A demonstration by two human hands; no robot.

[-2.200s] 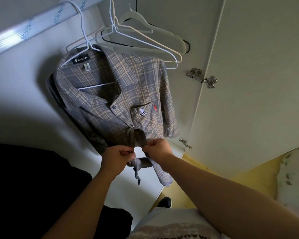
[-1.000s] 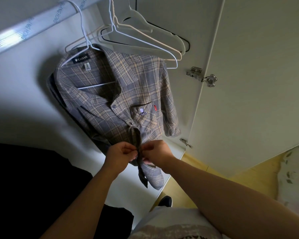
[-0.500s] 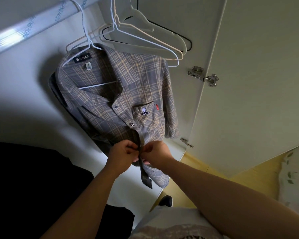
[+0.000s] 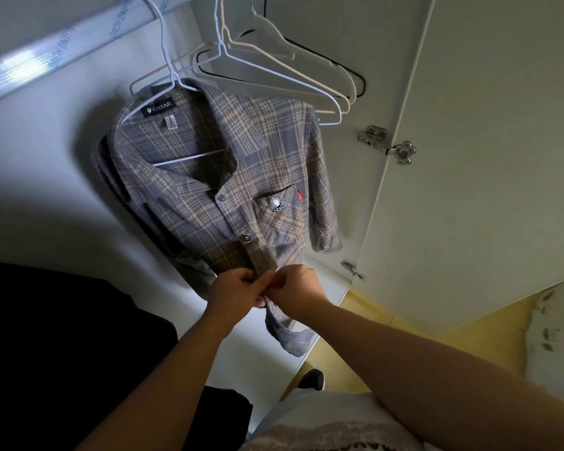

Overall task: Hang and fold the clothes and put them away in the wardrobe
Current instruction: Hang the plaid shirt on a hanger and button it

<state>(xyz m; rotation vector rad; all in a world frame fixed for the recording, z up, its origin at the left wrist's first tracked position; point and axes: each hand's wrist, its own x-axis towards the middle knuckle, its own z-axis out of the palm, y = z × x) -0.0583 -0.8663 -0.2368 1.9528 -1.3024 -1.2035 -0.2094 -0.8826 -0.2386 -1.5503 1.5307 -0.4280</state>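
Fingers [image 4: 253,283] of the left hand [image 4: 236,292] and of the right hand [image 4: 298,289] are curled and meet at the front opening of the shirt [image 4: 241,164]. Each hand pinches one edge of the cloth low down, below two buttons that look done up. The knuckles hide whether a button sits between them.

Around them stands the wardrobe [image 4: 46,190], its pale wall in shadow, with the open door [image 4: 485,157] to the right. Across the top runs the rail [image 4: 62,49], wrapped in printed film. The shirt, a grey and tan plaid, hangs from it on a white wire hanger [image 4: 189,157], inside the wardrobe and close to the wall. Beside it hang several bare hangers [image 4: 271,29]. Smaller again are the chest pocket [image 4: 279,209] with its stitched badge, then the upper button [image 4: 221,198] and the lower button [image 4: 247,238].

The shirt looks light, soft and limp, so it would likely swing and twist on the hanger if tugged. The doubled front strip is probably the firmest place to hold, taken close to each button.
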